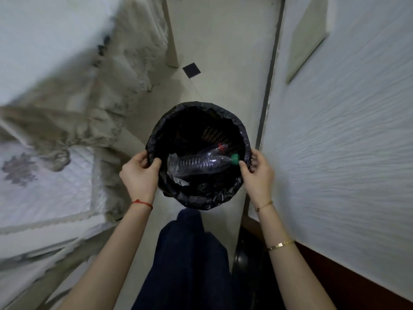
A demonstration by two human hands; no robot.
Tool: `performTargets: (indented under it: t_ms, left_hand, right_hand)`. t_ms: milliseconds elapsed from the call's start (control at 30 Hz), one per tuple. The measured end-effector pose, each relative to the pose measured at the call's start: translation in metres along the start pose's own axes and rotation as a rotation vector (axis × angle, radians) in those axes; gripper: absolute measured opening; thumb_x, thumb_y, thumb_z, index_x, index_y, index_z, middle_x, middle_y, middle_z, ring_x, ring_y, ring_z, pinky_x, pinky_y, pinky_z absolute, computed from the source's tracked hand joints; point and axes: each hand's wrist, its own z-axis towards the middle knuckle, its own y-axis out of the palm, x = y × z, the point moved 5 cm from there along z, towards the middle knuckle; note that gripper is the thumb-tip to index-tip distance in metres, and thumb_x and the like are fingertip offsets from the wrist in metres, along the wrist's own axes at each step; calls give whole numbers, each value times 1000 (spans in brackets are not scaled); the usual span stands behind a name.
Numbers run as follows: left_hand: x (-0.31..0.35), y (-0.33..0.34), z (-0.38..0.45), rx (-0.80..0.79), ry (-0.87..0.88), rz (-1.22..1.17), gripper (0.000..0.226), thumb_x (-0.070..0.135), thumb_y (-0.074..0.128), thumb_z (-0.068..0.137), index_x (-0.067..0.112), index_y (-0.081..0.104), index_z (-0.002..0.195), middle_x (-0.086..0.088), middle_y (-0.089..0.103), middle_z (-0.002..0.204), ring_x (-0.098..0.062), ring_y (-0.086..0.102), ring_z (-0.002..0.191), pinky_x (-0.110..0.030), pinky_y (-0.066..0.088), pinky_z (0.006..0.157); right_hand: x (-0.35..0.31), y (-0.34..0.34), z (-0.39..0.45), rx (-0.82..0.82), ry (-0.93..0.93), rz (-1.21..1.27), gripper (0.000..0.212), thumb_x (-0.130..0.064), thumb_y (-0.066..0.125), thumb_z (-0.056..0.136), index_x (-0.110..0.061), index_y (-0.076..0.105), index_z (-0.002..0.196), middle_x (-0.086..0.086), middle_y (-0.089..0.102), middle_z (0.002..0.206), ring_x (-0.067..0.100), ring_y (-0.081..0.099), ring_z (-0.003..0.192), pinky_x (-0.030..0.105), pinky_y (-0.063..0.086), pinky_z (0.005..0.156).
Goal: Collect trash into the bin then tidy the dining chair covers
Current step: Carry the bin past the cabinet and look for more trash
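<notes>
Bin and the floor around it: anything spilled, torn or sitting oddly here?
Nothing stands out. The bin has its black liner folded over the rim, both hands grip opposite sides, and two clear bottles lie inside. No litter shows on the floor.

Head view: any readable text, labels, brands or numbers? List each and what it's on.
None legible.
Scrap of white paper in the bin: a dark mark, too small to read.
Clear bottles: no label text shows.
Gold bracelet: engraving too small to read.
</notes>
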Motion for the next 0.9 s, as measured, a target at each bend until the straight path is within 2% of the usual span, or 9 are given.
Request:
performTargets:
  t_ms: [100,233,300,400,533,633,767,833,900]
  left_hand:
    - [41,-48,-39,-22,-6,-55,27,16,66,77,14,74,103,3,75,87,-6,70,82,-37,59,80]
    - [83,-106,-95,18,40,-51,25,8,66,83,8,71,108,-1,73,93,3,64,80,-8,51,71]
    - [95,-132,-122,42,53,-53,24,8,66,83,8,71,107,1,72,92,2,64,82,-3,47,68]
    - [104,-170,-159,72,66,-72,24,8,66,82,14,73,105,8,71,89,9,64,81,-6,49,72]
    - [102,-215,-201,152,49,-84,25,8,68,82,11,73,105,4,72,89,5,64,81,-11,52,76]
    - [91,-243,-231,202,19,-107,26,10,69,79,13,73,105,8,72,88,0,68,85,-27,56,83]
    - [77,-275,-268,263,-9,-175,25,8,69,80,13,73,105,7,73,88,5,67,83,-27,57,80]
    - [71,-292,-283,286,-17,-218,24,6,69,81,12,73,104,7,73,87,4,67,83,-25,56,78]
    - [66,-310,-298,309,-10,-264,25,5,68,82,13,73,104,10,72,87,1,68,85,-21,55,77]
  right_hand:
    - [-60,-42,-36,-19,-16,11,39,-7,67,85,-28,54,115,-13,60,95,-7,57,84,3,46,73]
    - [-117,-87,-80,-36,-62,12,38,-4,66,84,-19,59,118,-10,61,99,-6,57,85,1,44,73]
    - [-140,-106,-101,-43,-93,6,36,-2,66,83,-19,60,114,-9,62,97,-8,57,84,0,43,71]
    - [-167,-127,-128,-64,-130,-4,35,-2,66,83,-14,62,116,-7,63,97,-7,58,82,-1,42,72]
    - [-195,-142,-160,-130,-198,-32,36,-5,65,83,-14,61,117,-6,65,100,2,60,84,5,46,75]
    - [-209,-147,-185,-191,-218,-47,36,-7,65,83,-16,61,118,-5,66,102,3,60,84,15,50,79]
    - [-227,-153,-219,-230,-240,-26,36,-5,65,84,-15,61,118,-17,61,94,-14,56,82,0,43,72]
    - [-241,-154,-235,-243,-277,-19,37,-5,65,83,-18,62,117,-25,57,93,-18,55,81,-1,41,70]
    - [-255,-154,-251,-247,-314,-18,36,-5,64,83,-20,62,115,-23,58,92,-14,57,81,1,43,71]
